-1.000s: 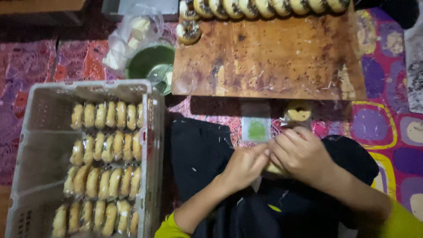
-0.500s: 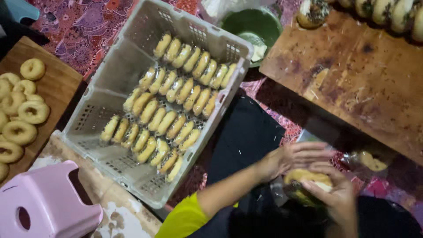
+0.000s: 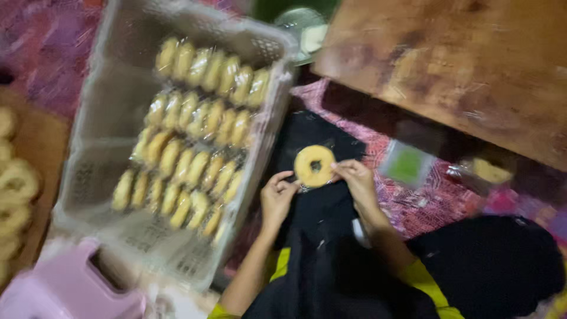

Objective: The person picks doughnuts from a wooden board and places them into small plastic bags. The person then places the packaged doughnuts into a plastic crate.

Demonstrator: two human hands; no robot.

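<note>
A ring-shaped golden pastry in a clear plastic wrap is held up between my two hands over my dark lap. My left hand grips its lower left edge, and my right hand pinches its right edge. To the left stands a pale plastic crate holding several rows of wrapped pastries on edge. The whole view is blurred by motion.
A worn wooden board lies at upper right. A green packet and another wrapped pastry rest on the patterned mat. Unwrapped rings sit on a wooden board at far left. A pink stool is at lower left, a green bowl up top.
The view has swung further left and closer. The wrapped pastry has moved from low at my right to upright between both hands beside the crate.
</note>
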